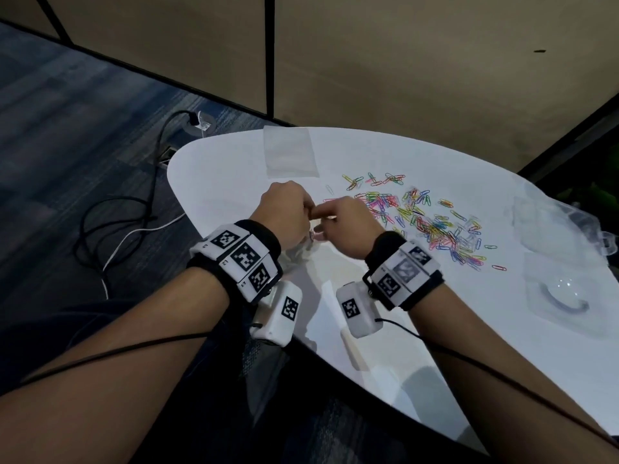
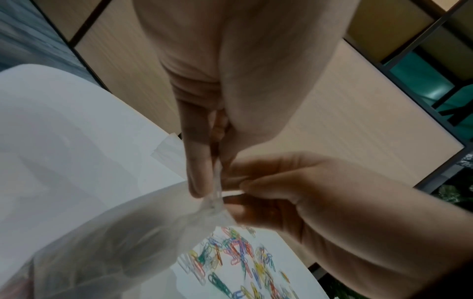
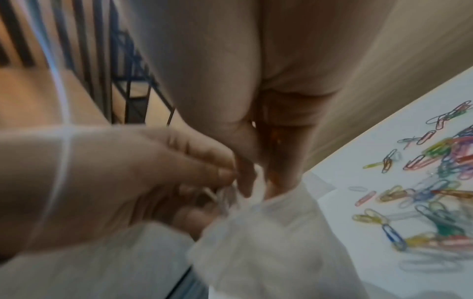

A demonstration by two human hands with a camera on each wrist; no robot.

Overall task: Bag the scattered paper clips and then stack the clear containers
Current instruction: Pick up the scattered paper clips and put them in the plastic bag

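Above the near edge of the tabletop (image 1: 385, 363), the left hand (image 1: 284, 209) and right hand (image 1: 348, 226) meet, both pinching the gathered mouth of a clear bag (image 2: 153, 232). Just beyond the bag lie the clips (image 1: 428, 222), scattered. Right of the clips sit clear containers (image 1: 562, 289); farther off lies a flat bag (image 1: 289, 150).

Both hands meet over the near-left part of the white table (image 1: 435, 329): left hand (image 1: 284, 209) and right hand (image 1: 348, 226), fingertips touching, pinching a crumpled clear bag (image 1: 298, 252) between them. Colourful paper clips (image 1: 432, 222) are scattered just to the right. Another flat clear bag (image 1: 289, 150) lies at the far edge, and clear containers (image 1: 562, 289) sit far right.
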